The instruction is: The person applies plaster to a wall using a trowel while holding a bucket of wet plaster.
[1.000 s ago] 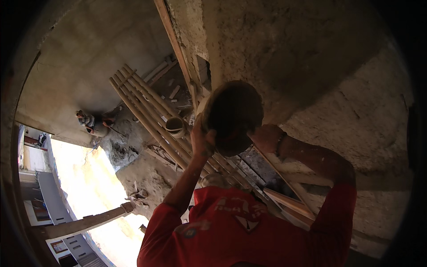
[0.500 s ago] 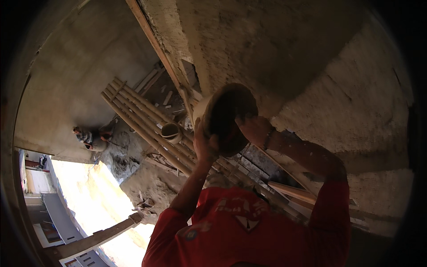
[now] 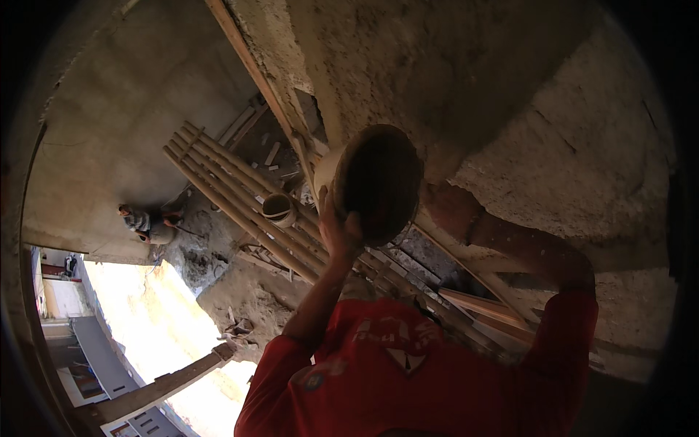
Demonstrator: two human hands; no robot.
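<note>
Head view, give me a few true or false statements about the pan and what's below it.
1. The left hand grips the round pan at its left rim. True.
2. The sleeves are blue. False: they are red.
3. A bundle of long poles lies far below. True.
4. The right wrist is bare. False: a dark band circles it.
5. Nobody is on the ground below. False: a person crouches at the left.

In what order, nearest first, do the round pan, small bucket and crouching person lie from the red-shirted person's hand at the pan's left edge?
1. Round pan: touching the hand, above it.
2. Small bucket: just left, on the poles.
3. Crouching person: far left.
</note>
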